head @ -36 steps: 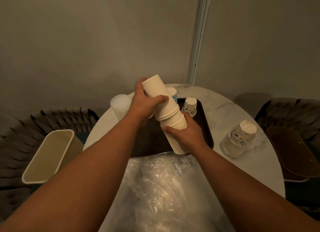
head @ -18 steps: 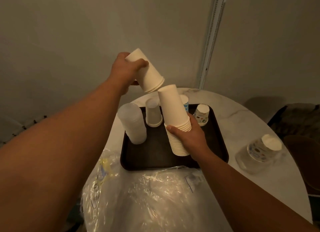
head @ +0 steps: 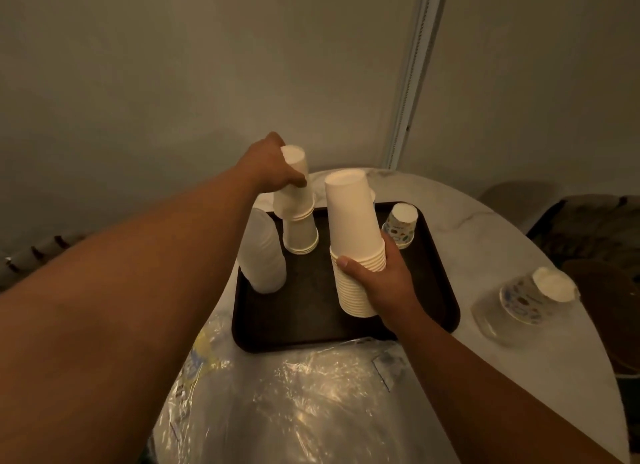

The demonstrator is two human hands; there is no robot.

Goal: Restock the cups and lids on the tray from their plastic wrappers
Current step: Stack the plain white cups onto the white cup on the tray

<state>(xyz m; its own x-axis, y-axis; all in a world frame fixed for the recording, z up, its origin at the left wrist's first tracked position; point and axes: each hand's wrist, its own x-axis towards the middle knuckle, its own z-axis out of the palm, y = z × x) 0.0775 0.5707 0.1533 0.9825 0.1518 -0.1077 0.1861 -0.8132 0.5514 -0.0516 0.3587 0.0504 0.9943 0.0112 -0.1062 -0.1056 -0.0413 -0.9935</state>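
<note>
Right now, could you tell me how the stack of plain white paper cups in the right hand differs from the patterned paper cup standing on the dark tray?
The stack of plain white paper cups is many nested cups, tall, unprinted, gripped by the right hand and tilted. The patterned paper cup is shorter, printed with coloured spots, and stands free on the dark tray, untouched. Both are upside down, base up.

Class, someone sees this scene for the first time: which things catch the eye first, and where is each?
The tall stack of white cups gripped by the right hand over the dark tray. Behind it, the left hand sets a shorter cup stack onto cups at the tray's far left.
</note>
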